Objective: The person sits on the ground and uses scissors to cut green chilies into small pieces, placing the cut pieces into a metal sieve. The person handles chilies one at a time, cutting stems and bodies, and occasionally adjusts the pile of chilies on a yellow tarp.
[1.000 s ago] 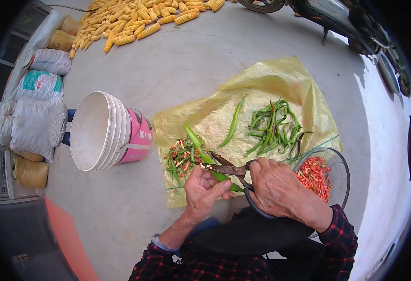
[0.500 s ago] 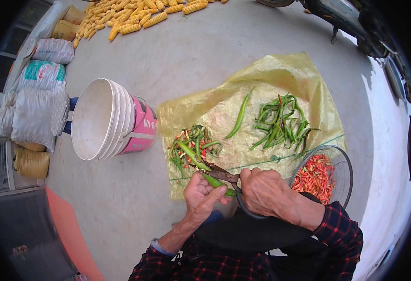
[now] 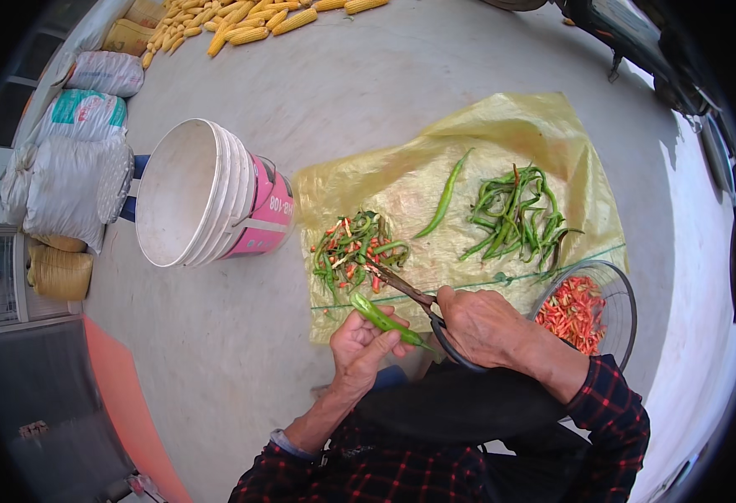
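Green pepper (image 3: 382, 317) in the left hand (image 3: 360, 348), scissors (image 3: 412, 289) in the right hand (image 3: 484, 325)

Head view: everything is placed by the yellow sheet (image 3: 410, 180) spread on the floor (image 3: 234, 335). At its near edge, the left hand's grip is drawn in around the short green pepper, thumb pressing from one side and fingers from the other. The right hand's grip is curled firmly around the scissors' dark handles; the blades reach over the sheet toward a mixed heap of red and green pieces (image 3: 347, 256) on its left part — whether they touch it I cannot tell. On the sheet's middle lies a single long pepper (image 3: 446, 194), and on its right part a tangled pile of green peppers (image 3: 515, 222). By its near right corner stands a wire basket (image 3: 634, 314) holding red pieces (image 3: 571, 314). Left of the sheet is a white-and-pink bucket (image 3: 238, 201); beyond its far edge, yellow corn cobs (image 3: 251, 33)
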`<action>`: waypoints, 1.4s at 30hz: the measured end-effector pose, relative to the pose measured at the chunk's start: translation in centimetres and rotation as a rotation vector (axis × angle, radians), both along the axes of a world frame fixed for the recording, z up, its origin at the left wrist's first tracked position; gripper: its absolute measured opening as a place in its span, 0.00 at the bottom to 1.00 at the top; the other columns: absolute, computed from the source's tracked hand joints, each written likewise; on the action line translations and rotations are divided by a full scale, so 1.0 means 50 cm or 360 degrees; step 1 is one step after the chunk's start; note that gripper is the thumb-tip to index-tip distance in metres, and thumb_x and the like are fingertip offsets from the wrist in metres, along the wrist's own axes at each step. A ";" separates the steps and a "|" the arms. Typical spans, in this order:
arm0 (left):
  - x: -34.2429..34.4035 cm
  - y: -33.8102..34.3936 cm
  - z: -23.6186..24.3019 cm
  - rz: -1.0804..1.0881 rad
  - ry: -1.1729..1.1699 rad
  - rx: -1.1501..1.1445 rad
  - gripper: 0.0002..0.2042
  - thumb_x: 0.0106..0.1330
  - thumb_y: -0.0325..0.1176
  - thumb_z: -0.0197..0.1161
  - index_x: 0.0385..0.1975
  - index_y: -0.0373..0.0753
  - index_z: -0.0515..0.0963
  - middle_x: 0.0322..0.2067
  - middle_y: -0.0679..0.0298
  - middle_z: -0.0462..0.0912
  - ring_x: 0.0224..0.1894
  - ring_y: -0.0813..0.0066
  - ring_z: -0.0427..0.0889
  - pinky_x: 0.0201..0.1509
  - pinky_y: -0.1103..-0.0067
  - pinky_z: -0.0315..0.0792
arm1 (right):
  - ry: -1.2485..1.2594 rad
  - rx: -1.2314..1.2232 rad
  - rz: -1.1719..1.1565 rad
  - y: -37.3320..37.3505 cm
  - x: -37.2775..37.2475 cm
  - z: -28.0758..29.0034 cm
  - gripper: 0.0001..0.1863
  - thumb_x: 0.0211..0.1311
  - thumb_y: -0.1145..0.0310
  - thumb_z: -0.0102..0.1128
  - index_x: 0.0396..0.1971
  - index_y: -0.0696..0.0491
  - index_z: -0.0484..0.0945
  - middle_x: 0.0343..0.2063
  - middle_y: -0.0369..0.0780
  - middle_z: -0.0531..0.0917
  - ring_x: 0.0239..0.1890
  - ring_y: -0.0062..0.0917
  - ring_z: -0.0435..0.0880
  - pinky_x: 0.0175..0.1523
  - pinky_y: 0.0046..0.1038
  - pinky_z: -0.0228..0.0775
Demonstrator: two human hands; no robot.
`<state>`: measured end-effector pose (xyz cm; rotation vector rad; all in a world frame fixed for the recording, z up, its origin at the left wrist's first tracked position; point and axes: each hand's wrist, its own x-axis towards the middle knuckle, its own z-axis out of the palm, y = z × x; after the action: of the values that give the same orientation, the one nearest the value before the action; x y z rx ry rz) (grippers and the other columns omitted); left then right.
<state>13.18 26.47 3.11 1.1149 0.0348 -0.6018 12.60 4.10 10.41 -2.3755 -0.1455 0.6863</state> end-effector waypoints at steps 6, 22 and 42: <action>0.016 0.006 -0.004 0.0054 -0.0069 0.0063 0.16 0.63 0.22 0.66 0.50 0.28 0.73 0.40 0.49 0.83 0.28 0.70 0.83 0.38 0.71 0.84 | -0.0076 -0.0149 -0.0042 -0.012 -0.008 -0.008 0.16 0.61 0.65 0.56 0.35 0.65 0.71 0.30 0.57 0.80 0.32 0.54 0.83 0.41 0.47 0.76; 0.096 -0.160 -0.265 -0.0494 -0.0300 0.0902 0.09 0.66 0.31 0.63 0.37 0.32 0.78 0.27 0.64 0.80 0.29 0.79 0.77 0.33 0.78 0.72 | -0.0705 0.0558 -0.1958 -0.207 -0.184 0.112 0.16 0.65 0.66 0.43 0.42 0.62 0.74 0.22 0.37 0.75 0.24 0.21 0.76 0.33 0.24 0.70; 0.133 -0.724 -0.401 -0.0825 -0.2033 0.1579 0.10 0.61 0.32 0.60 0.38 0.33 0.75 0.37 0.48 0.75 0.41 0.48 0.77 0.42 0.57 0.72 | -0.0321 0.0392 -0.2729 -0.233 -0.555 0.050 0.18 0.60 0.61 0.51 0.38 0.62 0.77 0.18 0.38 0.74 0.19 0.23 0.74 0.28 0.24 0.67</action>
<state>19.84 -9.73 -16.94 2.3431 -1.1997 -0.1883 -15.13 -7.54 12.91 -1.4823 1.4256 -0.3951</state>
